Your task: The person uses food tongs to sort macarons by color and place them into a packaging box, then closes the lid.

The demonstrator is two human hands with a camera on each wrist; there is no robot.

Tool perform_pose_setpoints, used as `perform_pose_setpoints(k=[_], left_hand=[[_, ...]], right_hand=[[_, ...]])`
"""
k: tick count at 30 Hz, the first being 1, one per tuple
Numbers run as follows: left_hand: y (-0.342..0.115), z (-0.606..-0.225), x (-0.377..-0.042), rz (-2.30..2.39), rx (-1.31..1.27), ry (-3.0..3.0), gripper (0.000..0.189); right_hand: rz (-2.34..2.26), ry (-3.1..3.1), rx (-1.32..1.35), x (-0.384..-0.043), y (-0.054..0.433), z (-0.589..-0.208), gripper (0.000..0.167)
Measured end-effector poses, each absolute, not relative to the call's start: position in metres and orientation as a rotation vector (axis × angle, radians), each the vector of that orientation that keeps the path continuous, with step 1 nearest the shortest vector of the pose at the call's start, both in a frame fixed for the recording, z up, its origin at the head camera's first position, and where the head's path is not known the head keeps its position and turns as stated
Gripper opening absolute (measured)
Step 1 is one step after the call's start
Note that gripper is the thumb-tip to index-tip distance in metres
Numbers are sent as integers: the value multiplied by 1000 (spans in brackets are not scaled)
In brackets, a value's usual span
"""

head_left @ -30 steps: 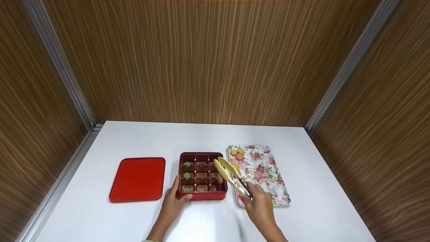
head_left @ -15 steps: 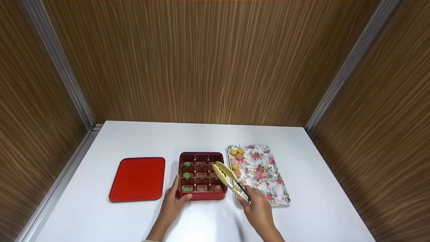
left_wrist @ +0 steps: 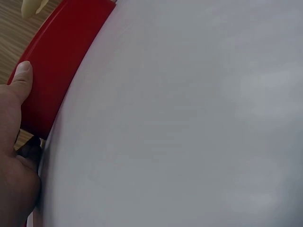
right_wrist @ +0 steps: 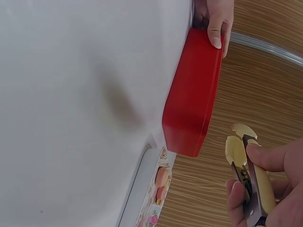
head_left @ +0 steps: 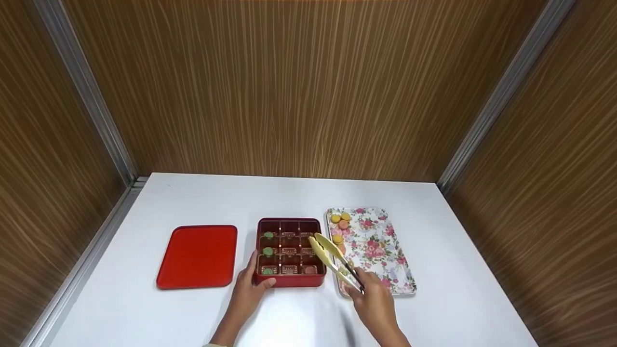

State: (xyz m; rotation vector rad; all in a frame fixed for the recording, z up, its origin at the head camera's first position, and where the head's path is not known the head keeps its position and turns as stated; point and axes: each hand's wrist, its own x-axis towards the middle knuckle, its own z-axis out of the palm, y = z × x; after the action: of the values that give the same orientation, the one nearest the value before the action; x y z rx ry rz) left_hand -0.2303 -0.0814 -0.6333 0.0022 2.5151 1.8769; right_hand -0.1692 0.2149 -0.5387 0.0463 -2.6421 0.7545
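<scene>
My left hand (head_left: 248,289) grips the near left corner of a dark red box (head_left: 294,281), thumb on the front wall and fingers along the side. The box holds a clear divided insert. Green macarons (head_left: 267,251) stand in its left column, and a pinkish macaron (head_left: 310,270) sits in the near right compartment. My right hand (head_left: 373,296) holds yellow-tipped tongs (head_left: 325,250) above the box's right edge. Their tips are slightly apart with nothing between them. In the right wrist view, fingers and thumb wrap the tongs (right_wrist: 258,189).
Right of the box lies a floral tray (head_left: 395,270) with yellow macarons (head_left: 337,238) and pink macarons (head_left: 343,224) along its left side. A flat red lid (head_left: 197,258) lies at the left on the white table (head_left: 231,200). Wood-patterned panels (head_left: 270,96) enclose the back and sides.
The tongs came down to the near right compartment, let go of the pinkish macaron there, then shifted slightly right. My left hand stays on the box.
</scene>
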Motion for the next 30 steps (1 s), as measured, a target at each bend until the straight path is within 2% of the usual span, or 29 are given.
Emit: perform_pose_setpoints(k=[15,24,30], left_hand=[[-81,-635,-230,1878,4,2521,102],[-82,-634,-229,1872,16,2531,100],[-82,-635,-229,1877,13,2521,100]], right_hand=[[766,-2669,-33,-170,236,-539,51],[726,-2677,-75,-177,249,-546,45],[710,-2676,-96,-183,258,-554,49]])
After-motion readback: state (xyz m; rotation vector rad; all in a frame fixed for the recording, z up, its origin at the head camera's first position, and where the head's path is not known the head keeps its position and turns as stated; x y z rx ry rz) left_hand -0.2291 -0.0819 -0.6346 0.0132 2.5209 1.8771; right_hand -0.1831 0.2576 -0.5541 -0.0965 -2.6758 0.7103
